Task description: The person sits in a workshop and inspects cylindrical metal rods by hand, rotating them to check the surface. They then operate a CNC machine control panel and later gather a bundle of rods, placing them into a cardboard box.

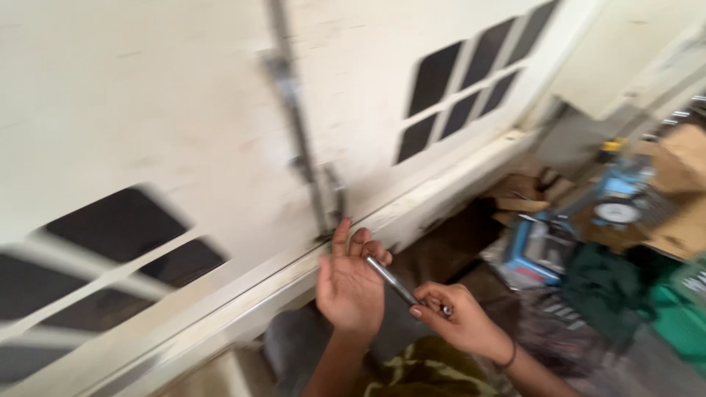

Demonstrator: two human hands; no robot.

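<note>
My left hand [351, 283] is raised palm-up with its fingers apart, close to the lower edge of a white panel [184, 125]. A thin metal rod [390, 279] lies across its fingertips. My right hand [456, 316] pinches the rod's near end between thumb and fingers. A dark band circles my right wrist. A metal latch bar [301, 154] runs down the white panel to a point just above my left hand. The picture is blurred by motion.
The white panel has dark square openings [460, 81] at upper right and at lower left. To the right lie a blue machine with a round dial [614, 209], cardboard pieces [684, 191] and green cloth [610, 279]. My knees are below.
</note>
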